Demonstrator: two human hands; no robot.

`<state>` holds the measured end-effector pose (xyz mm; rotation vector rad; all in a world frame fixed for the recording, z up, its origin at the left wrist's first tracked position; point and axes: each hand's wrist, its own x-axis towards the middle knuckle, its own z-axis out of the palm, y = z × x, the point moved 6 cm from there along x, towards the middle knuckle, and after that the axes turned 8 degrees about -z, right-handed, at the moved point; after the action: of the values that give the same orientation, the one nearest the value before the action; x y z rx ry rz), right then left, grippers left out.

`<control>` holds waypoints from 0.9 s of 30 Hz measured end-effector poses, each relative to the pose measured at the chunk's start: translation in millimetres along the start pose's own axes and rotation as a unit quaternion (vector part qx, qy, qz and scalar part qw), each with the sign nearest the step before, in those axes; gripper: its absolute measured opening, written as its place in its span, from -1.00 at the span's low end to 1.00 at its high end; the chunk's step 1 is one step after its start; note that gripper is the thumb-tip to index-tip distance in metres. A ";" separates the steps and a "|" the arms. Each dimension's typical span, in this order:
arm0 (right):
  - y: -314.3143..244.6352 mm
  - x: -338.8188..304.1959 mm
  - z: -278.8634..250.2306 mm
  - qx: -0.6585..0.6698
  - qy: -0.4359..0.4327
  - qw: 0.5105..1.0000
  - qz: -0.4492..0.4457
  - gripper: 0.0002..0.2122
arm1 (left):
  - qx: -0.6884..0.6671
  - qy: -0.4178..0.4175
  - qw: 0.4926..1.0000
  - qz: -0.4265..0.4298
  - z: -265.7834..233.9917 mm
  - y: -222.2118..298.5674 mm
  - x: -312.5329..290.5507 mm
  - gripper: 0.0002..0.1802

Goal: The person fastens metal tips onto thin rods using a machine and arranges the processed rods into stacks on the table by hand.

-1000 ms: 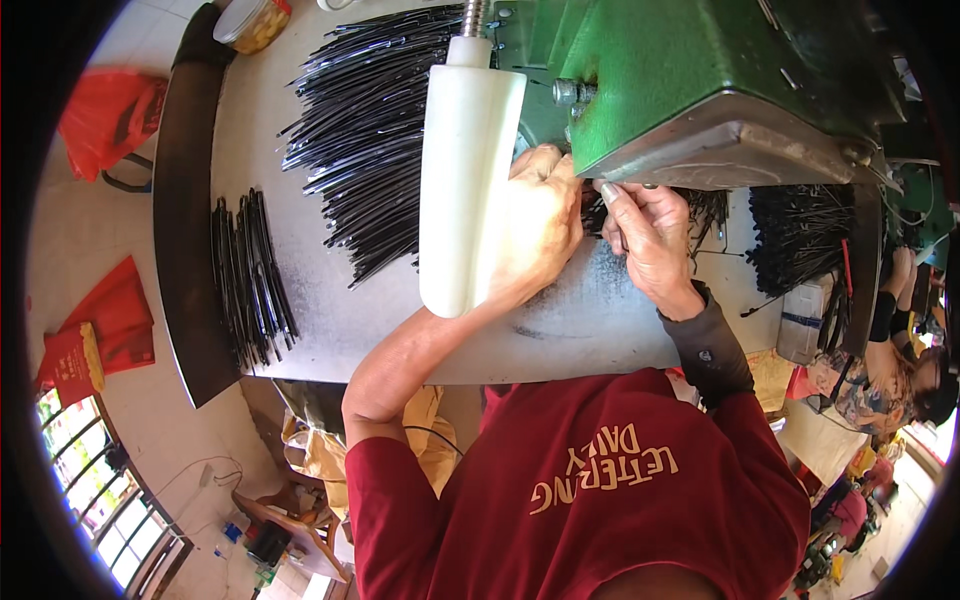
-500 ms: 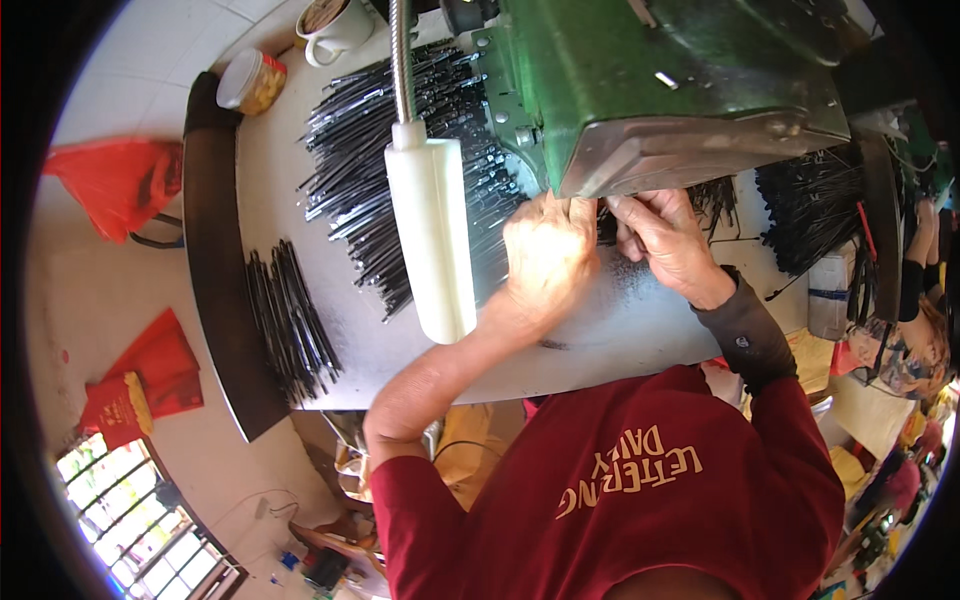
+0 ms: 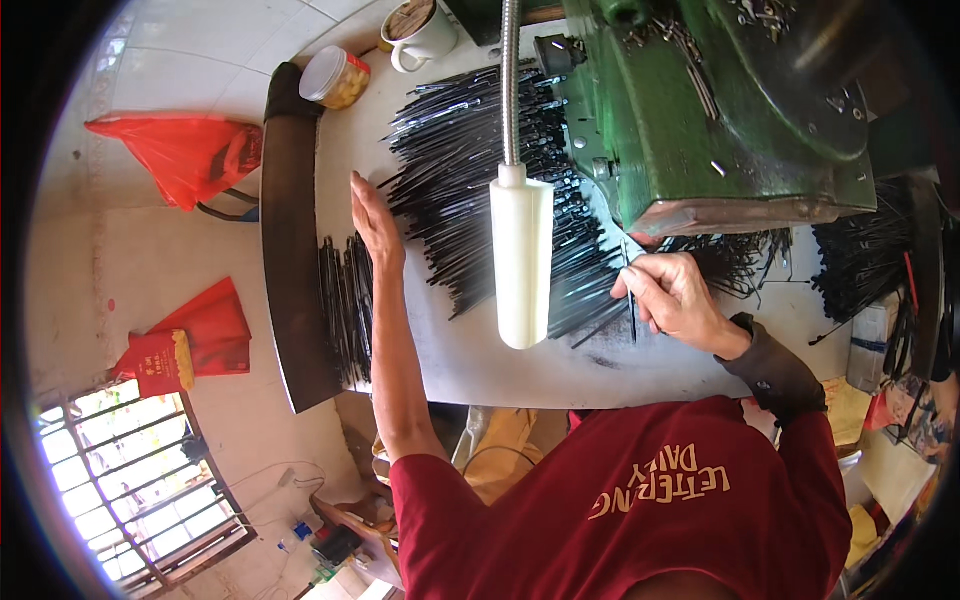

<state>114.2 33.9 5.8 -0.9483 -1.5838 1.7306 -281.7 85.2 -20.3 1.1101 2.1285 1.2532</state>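
At the left, a small row of black rods (image 3: 338,305) lies on the desk (image 3: 450,365); beside it the left hand (image 3: 376,222) is open, fingers extended, nothing visible in it. Rightward spreads a wide pile of black rods (image 3: 465,210). At its right edge a single dark rod (image 3: 633,320) points away from the body, pinched in the nearer right hand (image 3: 680,295), near the green machine (image 3: 730,165).
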 end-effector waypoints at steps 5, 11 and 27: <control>8.5 1.0 0.7 -0.008 -0.007 1.000 0.019 -0.72 | -0.114 -0.096 0.988 -0.035 38.3 12.9 -28.0 -0.21; -2.8 -4.6 9.8 -0.003 -0.024 1.000 0.007 -0.73 | 0.051 0.039 0.997 0.041 29.4 21.1 -29.8 -0.27; 3.1 -11.3 34.0 -0.121 -0.043 0.985 -0.118 -0.84 | 0.274 -0.013 0.830 0.486 101.0 133.5 -109.9 -0.70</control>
<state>92.6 5.1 5.0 -0.7672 -1.9129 1.4554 -91.2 85.1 41.5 2.6629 1.9485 0.9149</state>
